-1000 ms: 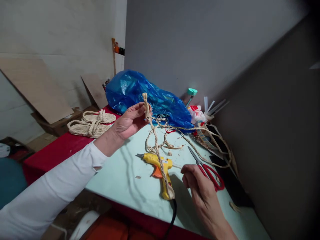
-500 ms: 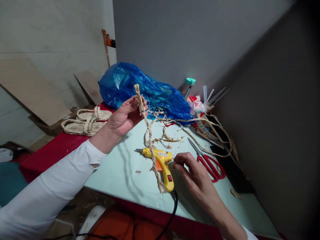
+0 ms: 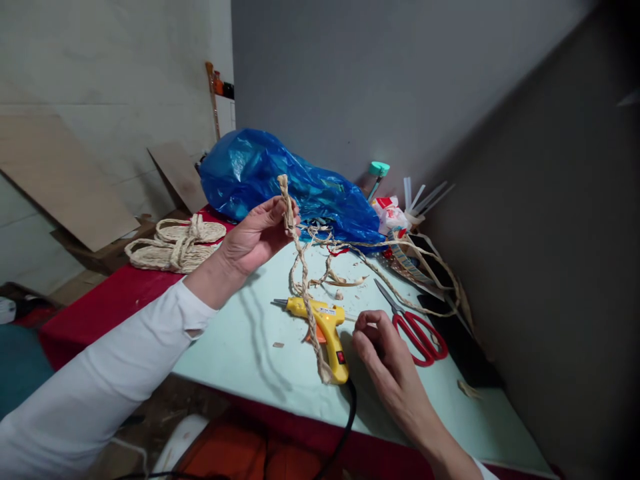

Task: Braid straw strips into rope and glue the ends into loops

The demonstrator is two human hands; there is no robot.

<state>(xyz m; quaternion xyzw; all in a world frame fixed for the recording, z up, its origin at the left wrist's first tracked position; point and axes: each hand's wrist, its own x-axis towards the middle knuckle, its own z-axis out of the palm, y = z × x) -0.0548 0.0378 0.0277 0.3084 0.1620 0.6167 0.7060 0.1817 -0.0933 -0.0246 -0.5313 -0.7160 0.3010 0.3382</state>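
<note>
My left hand (image 3: 260, 230) pinches a braided straw cord (image 3: 303, 270) near its bound upper end. The cord hangs down in front of a yellow glue gun (image 3: 327, 327), its frayed lower end by the gun's handle. Lying on its side, the gun points left, and a thin glue stick (image 3: 350, 318) juts from its back. My right hand (image 3: 387, 357) hovers just right of the gun, fingers loosely curled and thumb apart, with nothing visible in it. Whether it touches the glue stick I cannot tell. Red-handled scissors (image 3: 417, 333) lie beyond that hand.
A blue plastic bag (image 3: 295, 180) fills the back of the pale tabletop (image 3: 235, 340). Coiled braided rope (image 3: 175, 247) rests on red cloth at left. Loose braids (image 3: 327, 273) and scraps lie behind the gun. A black cable (image 3: 350, 420) drops over the front edge.
My right hand has shifted slightly right, away from the back of the glue gun. My left hand still holds the braided cord, now a little further right and lower.
</note>
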